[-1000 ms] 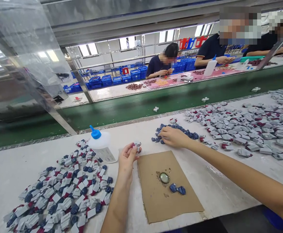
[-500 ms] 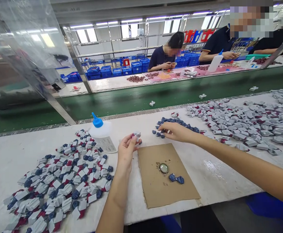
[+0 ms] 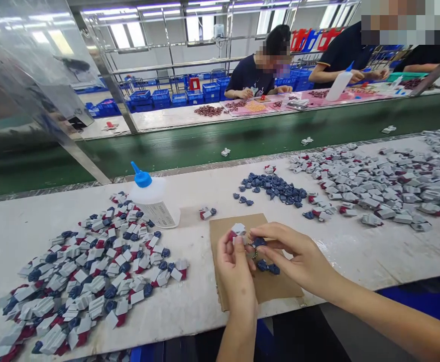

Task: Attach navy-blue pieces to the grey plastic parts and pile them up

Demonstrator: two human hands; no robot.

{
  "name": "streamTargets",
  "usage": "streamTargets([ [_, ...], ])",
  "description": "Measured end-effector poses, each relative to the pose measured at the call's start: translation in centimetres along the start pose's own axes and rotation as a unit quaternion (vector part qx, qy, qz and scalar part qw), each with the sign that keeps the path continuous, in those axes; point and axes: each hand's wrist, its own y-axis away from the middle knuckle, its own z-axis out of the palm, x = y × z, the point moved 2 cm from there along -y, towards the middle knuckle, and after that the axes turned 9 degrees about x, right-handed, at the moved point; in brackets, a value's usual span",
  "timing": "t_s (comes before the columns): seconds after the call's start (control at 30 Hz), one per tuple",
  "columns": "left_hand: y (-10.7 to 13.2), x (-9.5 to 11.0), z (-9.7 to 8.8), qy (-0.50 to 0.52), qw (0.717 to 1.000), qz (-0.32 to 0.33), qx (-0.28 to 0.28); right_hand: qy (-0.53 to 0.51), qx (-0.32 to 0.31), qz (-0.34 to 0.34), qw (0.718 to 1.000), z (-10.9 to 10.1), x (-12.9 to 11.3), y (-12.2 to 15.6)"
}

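Note:
Between the thumb and fingers of my left hand (image 3: 238,266) is a small grey and dark red piece (image 3: 238,231). My right hand (image 3: 299,254) pinches a small dark blue piece (image 3: 258,242) close beside it. Both hands are over a brown cardboard sheet (image 3: 280,293). Under them, the round metal-rimmed disc (image 3: 255,253) on the sheet is mostly hidden by my fingers. Two dark blue pieces (image 3: 268,267) lie on the cardboard just below my right fingers. Beyond the sheet sits a grey and red piece with a blue part (image 3: 207,213).
A heap of grey, red and blue pieces (image 3: 88,281) covers the left of the table, beside a white bottle with blue nozzle (image 3: 155,201). Loose blue pieces (image 3: 276,188) lie behind the cardboard; grey-red pieces (image 3: 389,186) spread right. Past a green belt (image 3: 182,156), people work.
My right hand has come from the blue pile to the cardboard with a blue piece. My left hand has moved right over the sheet, holding the grey and red piece.

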Motion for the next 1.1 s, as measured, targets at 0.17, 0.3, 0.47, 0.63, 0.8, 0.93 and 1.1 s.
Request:
streamTargets([
  [0.17,-0.2,1.6,-2.9,0.037,0.991,0.093,0.093,0.086,-0.008,-0.032,0.996,0.1,2.2,1.1],
  [0.3,-0.2,2.3,-4.6,0.042,0.989,0.092,0.108,0.161,-0.087,-0.127,0.975,0.8,3.3,1.4],
  [0.47,0.6,1.9,-4.9,0.103,0.992,-0.032,0.063,0.174,-0.098,-0.134,0.971,1.9,3.9,1.2],
  [0.63,1.5,1.9,-4.7,0.146,0.984,-0.082,0.056,0.118,-0.047,-0.118,0.985,1.4,2.3,0.3],
  [0.8,2.5,2.3,-4.0,0.160,0.981,-0.093,0.052,-0.031,0.106,0.098,0.989,0.6,-2.2,-0.4],
  [0.93,3.2,2.4,-3.5,0.177,0.979,-0.091,0.050,-0.074,0.145,0.072,0.984,1.5,-4.7,0.3],
  [1.1,3.3,2.4,-3.8,0.159,0.984,-0.070,0.036,-0.045,0.158,0.040,0.986,2.1,-4.7,0.9],
])
